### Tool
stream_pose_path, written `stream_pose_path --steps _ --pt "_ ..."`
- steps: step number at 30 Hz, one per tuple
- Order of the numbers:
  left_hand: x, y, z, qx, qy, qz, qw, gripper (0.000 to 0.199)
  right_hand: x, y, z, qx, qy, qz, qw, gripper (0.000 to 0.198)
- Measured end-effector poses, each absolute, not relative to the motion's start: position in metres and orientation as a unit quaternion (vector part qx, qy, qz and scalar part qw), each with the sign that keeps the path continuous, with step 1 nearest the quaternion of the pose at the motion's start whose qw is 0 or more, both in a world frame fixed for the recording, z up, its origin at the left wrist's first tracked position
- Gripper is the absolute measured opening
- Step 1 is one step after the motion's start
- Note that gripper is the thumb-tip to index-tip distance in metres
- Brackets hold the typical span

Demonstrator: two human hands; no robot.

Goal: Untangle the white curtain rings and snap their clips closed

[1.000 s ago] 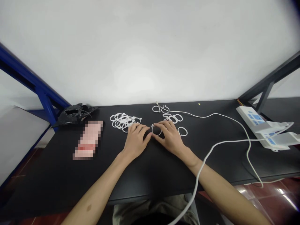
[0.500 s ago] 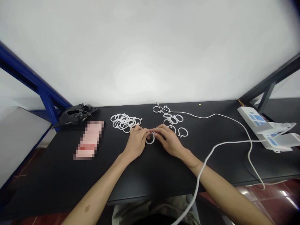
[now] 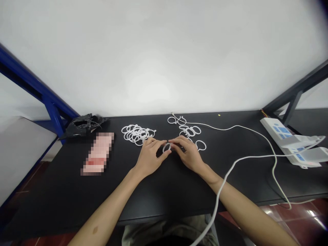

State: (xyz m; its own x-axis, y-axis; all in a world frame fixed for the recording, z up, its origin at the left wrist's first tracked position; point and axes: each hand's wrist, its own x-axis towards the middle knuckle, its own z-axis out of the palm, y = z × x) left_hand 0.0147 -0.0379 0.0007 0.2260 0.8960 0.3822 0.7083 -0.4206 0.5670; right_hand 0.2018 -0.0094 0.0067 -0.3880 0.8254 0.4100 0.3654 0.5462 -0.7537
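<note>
A thin white plastic ring [image 3: 166, 148] stands tilted between my two hands, a little above or on the black tabletop. My right hand [image 3: 188, 153] pinches its right side between thumb and fingertips. Around the ring's left side, my left hand [image 3: 151, 154] has its thumb and index finger spread apart; its thumb tip comes near the lower edge. Beyond my left hand lies a tangled pile of white rings [image 3: 134, 134]. Several more rings [image 3: 189, 130] lie scattered past my right hand, some with their small end tabs apart, and one ring [image 3: 201, 145] rests just right of it.
A white cable [image 3: 234, 164] crosses over my right forearm to a power strip [image 3: 276, 131] at the right. A black plastic bag [image 3: 83, 124] and a blurred pink item [image 3: 98, 152] lie on the left of the black table [image 3: 164, 194]. Behind is a white wall [image 3: 164, 61].
My left thumb and index finger have spread apart from their pinch at the ring. The ring has turned and shifted slightly right, staying with my right hand.
</note>
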Motion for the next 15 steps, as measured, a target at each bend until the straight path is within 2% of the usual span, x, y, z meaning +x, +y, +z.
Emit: stream_pose_path --steps 5,12,15 --pt "0.013 -0.036 -0.002 0.773 0.522 0.336 0.129 0.035 0.202 -0.009 0.008 -0.375 -0.793 0.280 0.391 0.011" --pt "0.015 -0.035 -0.002 0.774 0.515 0.364 0.065 0.029 0.200 -0.010 0.008 -0.385 -0.790 0.259 0.401 0.012" --pt "0.008 -0.027 0.003 0.753 0.557 0.350 0.002 0.032 0.204 -0.007 0.004 -0.410 -0.800 0.195 0.392 0.026"
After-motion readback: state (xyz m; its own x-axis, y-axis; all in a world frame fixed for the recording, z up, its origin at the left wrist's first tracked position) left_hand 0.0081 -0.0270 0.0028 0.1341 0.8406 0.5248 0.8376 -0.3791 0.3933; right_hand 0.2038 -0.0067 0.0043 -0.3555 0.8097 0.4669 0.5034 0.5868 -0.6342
